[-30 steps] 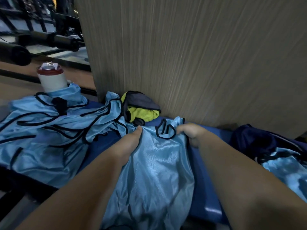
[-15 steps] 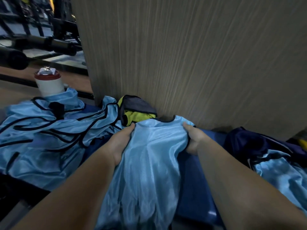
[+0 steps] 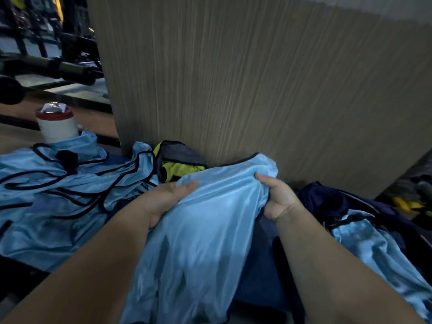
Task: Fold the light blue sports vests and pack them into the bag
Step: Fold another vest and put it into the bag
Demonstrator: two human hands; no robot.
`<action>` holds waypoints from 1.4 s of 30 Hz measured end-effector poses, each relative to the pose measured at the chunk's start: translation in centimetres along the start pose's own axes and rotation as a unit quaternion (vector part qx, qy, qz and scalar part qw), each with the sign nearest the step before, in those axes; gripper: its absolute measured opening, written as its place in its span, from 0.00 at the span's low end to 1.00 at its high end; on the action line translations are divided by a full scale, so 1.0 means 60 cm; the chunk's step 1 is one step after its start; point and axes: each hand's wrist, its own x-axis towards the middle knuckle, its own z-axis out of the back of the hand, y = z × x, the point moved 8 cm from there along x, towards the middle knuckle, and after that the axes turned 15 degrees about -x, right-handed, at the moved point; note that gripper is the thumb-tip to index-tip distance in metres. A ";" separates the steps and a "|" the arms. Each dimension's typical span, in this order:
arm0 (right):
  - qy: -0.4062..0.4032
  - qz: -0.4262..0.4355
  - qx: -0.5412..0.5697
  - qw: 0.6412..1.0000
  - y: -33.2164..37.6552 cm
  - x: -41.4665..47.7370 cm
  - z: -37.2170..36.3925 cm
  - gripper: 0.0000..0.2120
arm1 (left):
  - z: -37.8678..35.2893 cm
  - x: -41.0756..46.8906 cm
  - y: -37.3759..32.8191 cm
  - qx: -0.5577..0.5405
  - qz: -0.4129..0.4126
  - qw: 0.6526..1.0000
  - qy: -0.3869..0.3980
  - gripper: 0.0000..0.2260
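A person's two bare forearms reach forward over a blue padded bench (image 3: 257, 291). Between the hands, a light blue vest (image 3: 205, 235) of shiny fabric is held up by its far edge, and the rest hangs down toward the viewer. The left hand (image 3: 167, 202) holds the vest's left edge. Its fingers (image 3: 187, 184) lie almost straight over the cloth and the thumb is hidden. The right hand (image 3: 279, 202) grips the right edge, fingers curled tightly round bunched fabric.

On the left of the bench lies a rumpled pile of vests (image 3: 58, 195), light blue with dark trim. Behind it stands a white bottle (image 3: 57, 127) with a red lid. A grey and yellow cloth item (image 3: 180, 162) sits at the foot of a wood-grain panel (image 3: 257, 90). On the right a dark navy bag (image 3: 327, 202) lies crumpled, touching another light blue vest (image 3: 374, 253). Black gym bars (image 3: 70, 69) show at far left.
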 end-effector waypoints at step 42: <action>-0.510 0.124 -0.098 0.845 0.116 -0.174 0.331 0.28 | -0.090 0.043 0.113 0.628 -0.097 0.769 0.075 0.52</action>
